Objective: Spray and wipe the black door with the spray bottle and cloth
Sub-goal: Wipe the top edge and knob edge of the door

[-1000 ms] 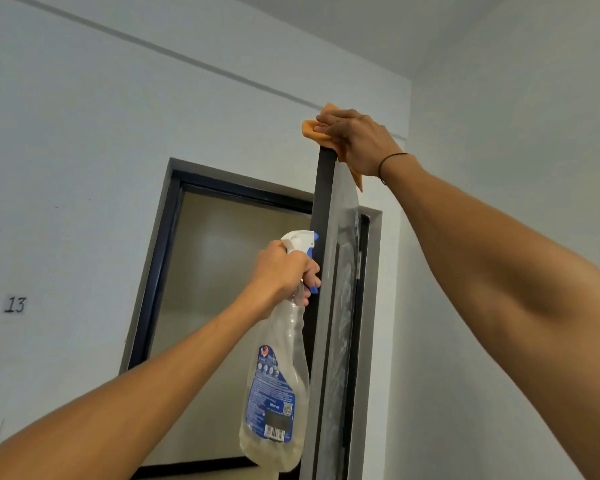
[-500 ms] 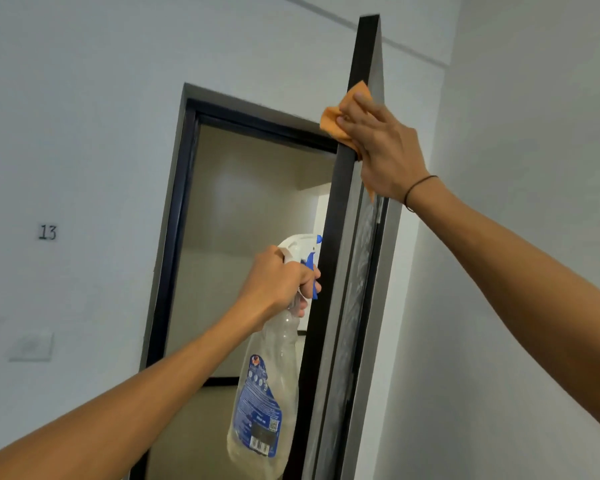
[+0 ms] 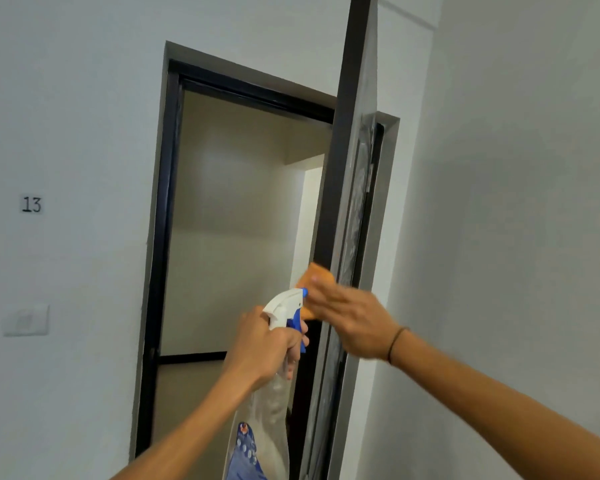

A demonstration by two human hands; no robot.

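Presently: one black door; one spray bottle, base cut off, gripped by left hand; one cloth, blurred, pressed under right hand.

right hand at 3 o'clock of centre, blurred, presses orange cloth on narrow edge of open black door | left hand at 6 o'clock grips neck of spray bottle, nozzle just beside the cloth | sign 13 and wall switch at 9 o'clock
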